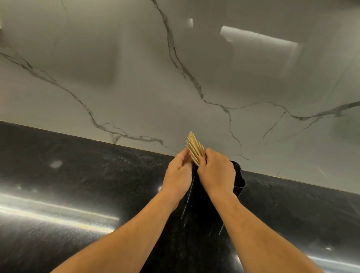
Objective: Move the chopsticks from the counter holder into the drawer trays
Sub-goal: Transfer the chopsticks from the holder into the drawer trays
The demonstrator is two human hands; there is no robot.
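Your right hand (215,172) is wrapped around the bundle of chopsticks (193,146), their lower ends in the black holder (238,182) on the counter (74,179); your left hand (177,175) cups the bundle's side, fingers loosely curled, and no writing shows anywhere

Dim room; white glare streaks the glossy black stone counter (50,187), reflections smear the grey-veined marble wall (93,53), edges bow.

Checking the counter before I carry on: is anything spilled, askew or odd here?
Nothing spilled. The chopsticks fan out leftward from the black holder, gathered by the right hand and left hand. A pale smudge marks the black counter.
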